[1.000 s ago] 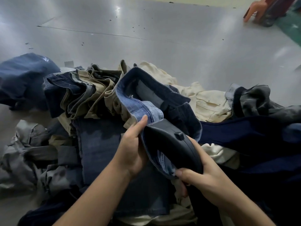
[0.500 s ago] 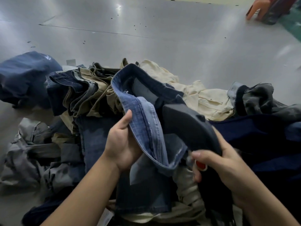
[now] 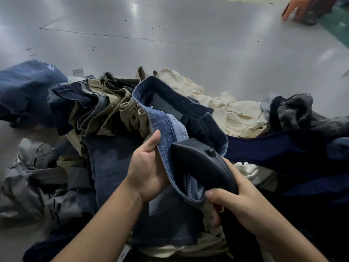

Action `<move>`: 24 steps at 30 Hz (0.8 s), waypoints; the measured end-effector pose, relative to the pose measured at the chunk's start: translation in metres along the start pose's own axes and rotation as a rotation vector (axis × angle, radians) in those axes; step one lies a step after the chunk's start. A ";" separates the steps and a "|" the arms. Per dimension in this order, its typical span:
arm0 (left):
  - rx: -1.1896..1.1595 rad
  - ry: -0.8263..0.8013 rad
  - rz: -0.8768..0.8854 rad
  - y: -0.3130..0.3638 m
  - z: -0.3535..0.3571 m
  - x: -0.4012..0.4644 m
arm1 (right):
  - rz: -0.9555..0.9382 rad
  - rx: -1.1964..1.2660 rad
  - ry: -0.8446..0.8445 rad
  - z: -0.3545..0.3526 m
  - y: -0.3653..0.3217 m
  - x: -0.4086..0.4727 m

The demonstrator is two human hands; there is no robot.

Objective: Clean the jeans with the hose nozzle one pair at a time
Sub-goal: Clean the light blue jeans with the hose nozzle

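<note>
The left hand [image 3: 147,167] pinches the blue denim jeans [image 3: 170,127] by the waistband, atop the clothes pile on the grey floor [image 3: 188,44]. The right hand [image 3: 243,203] grips the black plastic hose nozzle [image 3: 204,163] inside them. A loose pinch might let the jeans slip off.

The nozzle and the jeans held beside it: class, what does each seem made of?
Nozzle: probably moulded plastic, black, matte with a soft sheen, smooth curved shell. Jeans: denim, seemingly cotton, with visible weave, stitched seams and a paler blue inner face.
</note>
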State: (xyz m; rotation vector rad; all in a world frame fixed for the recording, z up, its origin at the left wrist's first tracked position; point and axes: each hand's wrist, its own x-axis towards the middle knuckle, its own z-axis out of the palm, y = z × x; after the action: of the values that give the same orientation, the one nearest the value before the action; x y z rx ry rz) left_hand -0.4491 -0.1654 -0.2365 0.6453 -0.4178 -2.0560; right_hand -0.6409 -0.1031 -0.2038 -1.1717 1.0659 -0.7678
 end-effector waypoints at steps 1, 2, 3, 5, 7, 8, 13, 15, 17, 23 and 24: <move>0.002 -0.011 -0.017 -0.001 0.001 0.000 | 0.001 0.006 0.011 -0.001 -0.001 0.001; 0.002 -0.023 -0.034 -0.003 0.001 -0.001 | 0.001 0.014 0.023 -0.001 -0.002 0.002; 0.001 -0.037 -0.048 -0.005 0.002 -0.002 | 0.000 0.024 0.031 -0.002 -0.002 0.003; -0.001 -0.056 -0.064 -0.007 0.002 -0.004 | -0.005 0.044 0.031 -0.003 -0.003 0.006; -0.001 -0.070 -0.071 -0.008 0.002 -0.006 | -0.012 0.052 0.030 -0.004 -0.004 0.010; 0.001 -0.077 -0.073 -0.008 0.002 -0.006 | -0.021 0.047 0.032 -0.003 -0.005 0.011; 0.021 -0.074 -0.115 -0.012 0.000 -0.011 | -0.091 0.096 0.120 -0.003 -0.015 0.023; 0.034 -0.051 -0.111 -0.011 -0.002 -0.012 | -0.092 0.129 0.172 -0.007 -0.018 0.025; 0.021 -0.026 -0.052 -0.004 -0.005 -0.012 | -0.097 0.120 0.155 -0.012 -0.021 0.022; -0.040 0.038 0.105 0.022 -0.014 -0.007 | -0.019 -0.011 -0.097 -0.005 -0.013 0.004; -0.040 0.041 0.105 0.022 -0.013 -0.006 | -0.001 -0.027 -0.121 -0.003 -0.011 0.003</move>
State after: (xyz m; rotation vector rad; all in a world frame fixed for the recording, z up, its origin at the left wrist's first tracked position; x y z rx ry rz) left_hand -0.4239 -0.1721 -0.2344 0.6274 -0.3782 -1.9435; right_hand -0.6418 -0.1093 -0.1938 -1.2265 0.9784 -0.6763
